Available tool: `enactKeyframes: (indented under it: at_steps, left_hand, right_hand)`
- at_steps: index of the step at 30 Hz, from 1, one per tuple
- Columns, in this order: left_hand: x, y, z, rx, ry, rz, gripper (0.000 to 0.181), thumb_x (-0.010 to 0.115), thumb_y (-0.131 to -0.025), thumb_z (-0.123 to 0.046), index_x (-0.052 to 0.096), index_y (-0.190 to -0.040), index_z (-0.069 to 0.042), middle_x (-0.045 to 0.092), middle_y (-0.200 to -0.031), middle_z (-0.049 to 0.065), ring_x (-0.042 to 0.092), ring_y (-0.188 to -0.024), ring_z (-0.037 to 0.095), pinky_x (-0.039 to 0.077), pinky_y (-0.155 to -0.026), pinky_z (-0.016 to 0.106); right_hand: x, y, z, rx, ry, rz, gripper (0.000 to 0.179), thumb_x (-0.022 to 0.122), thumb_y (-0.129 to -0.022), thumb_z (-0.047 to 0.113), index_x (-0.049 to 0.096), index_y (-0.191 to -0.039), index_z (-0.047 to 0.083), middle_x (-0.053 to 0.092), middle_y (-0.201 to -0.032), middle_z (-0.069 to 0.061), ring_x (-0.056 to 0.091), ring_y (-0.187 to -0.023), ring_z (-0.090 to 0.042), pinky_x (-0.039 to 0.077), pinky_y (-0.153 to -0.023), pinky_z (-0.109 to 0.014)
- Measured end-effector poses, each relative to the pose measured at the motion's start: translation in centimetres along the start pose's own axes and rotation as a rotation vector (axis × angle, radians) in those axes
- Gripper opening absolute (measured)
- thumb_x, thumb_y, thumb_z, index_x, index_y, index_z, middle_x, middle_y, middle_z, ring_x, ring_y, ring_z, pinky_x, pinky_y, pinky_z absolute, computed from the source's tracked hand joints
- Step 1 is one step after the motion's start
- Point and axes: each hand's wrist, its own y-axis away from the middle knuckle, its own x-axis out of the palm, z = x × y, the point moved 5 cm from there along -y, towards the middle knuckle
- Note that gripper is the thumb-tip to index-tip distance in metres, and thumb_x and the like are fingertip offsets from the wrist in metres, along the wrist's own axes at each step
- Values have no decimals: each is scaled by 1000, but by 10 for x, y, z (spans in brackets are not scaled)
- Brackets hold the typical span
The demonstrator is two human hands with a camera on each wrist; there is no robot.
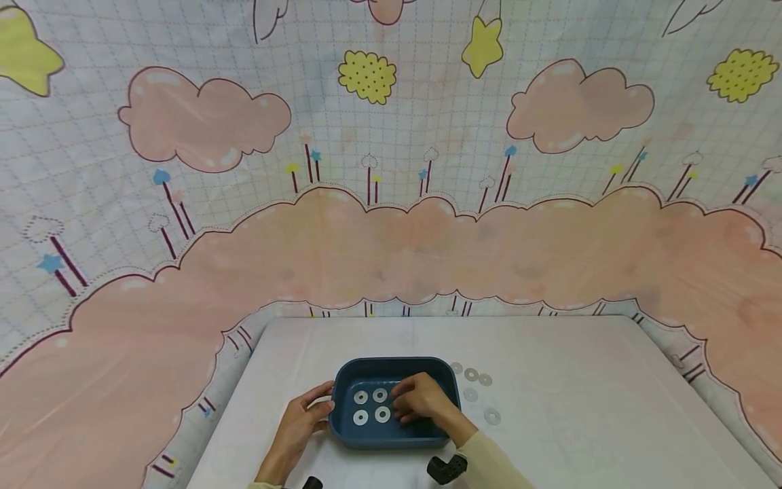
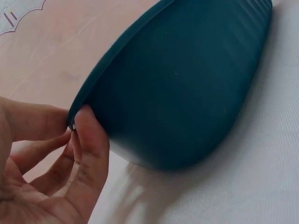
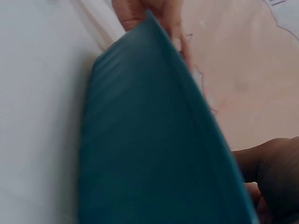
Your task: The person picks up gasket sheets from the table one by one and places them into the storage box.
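Note:
A dark blue plastic tray (image 1: pixel 396 443) with rounded corners stands on the white table. Inside it, several flat ring washers (image 1: pixel 361 397) lie in two rows toward its left half. My left hand (image 1: pixel 296 422) pinches the tray's left rim between thumb and fingers, as the left wrist view shows at the rim (image 2: pixel 96 77). Over the tray's right half, my right hand (image 1: pixel 421 397) reaches down with bent fingers beside the washers. Its fingertips are partly hidden, and I cannot tell if they hold a washer. In the right wrist view the tray wall (image 3: pixel 140 130) covers much of that hand (image 3: pixel 280 177).
Several more washers (image 1: pixel 471 374) are scattered on the white tabletop (image 1: pixel 580 407) just right of the tray. A patterned cloth (image 1: pixel 427 251) with clouds and stars hangs behind and around the table. A dark wrist device (image 1: pixel 447 469) sits by the right sleeve.

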Motion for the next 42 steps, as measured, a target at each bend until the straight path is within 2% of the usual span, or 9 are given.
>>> enactKeyframes:
  at_steps: [8,13,24,28,35,42]
  left_hand:
    - [0,2,-1,12,0,3,46,60,-91,-3,56,-136,0,59,-127,18,64,-90,23,55,-68,31]
    - [0,2,-1,-8,0,-5,45,60,-91,-2,57,-136,-2,60,-126,16,63,-90,22,55,-69,31]
    - [1,0,3,-20,1,-3,45,61,-91,-4,58,-135,-2,60,-126,16,63,-88,21,55,-70,31]
    - [1,1,4,-19,-2,-6,45,61,-90,-4,58,-135,-3,60,-126,15,63,-88,21,55,-69,31]
    - [1,2,5,-16,-12,-3,45,60,-91,-3,57,-136,-2,60,-126,16,63,-88,21,55,-69,30]
    - [1,3,4,-4,-9,-1,46,61,-90,-4,57,-136,-2,60,-126,17,64,-88,21,55,-69,30]
  right_hand:
    - [-20,13,12,-82,-81,-18,26,68,-85,0,66,-111,-6,72,-94,-22,72,-74,-21,60,-63,-34]
    - [-31,21,17,-135,-110,-24,27,68,-86,1,65,-112,-7,70,-96,-25,72,-75,-20,60,-64,-34]
    - [-56,42,31,-217,-154,-55,28,67,-91,10,65,-114,-4,68,-101,-22,72,-83,-22,60,-71,-36]
    - [-69,47,30,-232,-145,-83,30,68,-91,12,65,-116,-3,67,-103,-20,72,-88,-22,60,-73,-36]
    - [-92,55,26,-248,-124,-124,35,67,-92,15,62,-121,-4,64,-115,-26,72,-94,-25,59,-77,-34]
    - [-110,60,17,-264,-122,-168,37,66,-91,12,60,-122,-8,64,-114,-28,72,-93,-30,60,-76,-35]
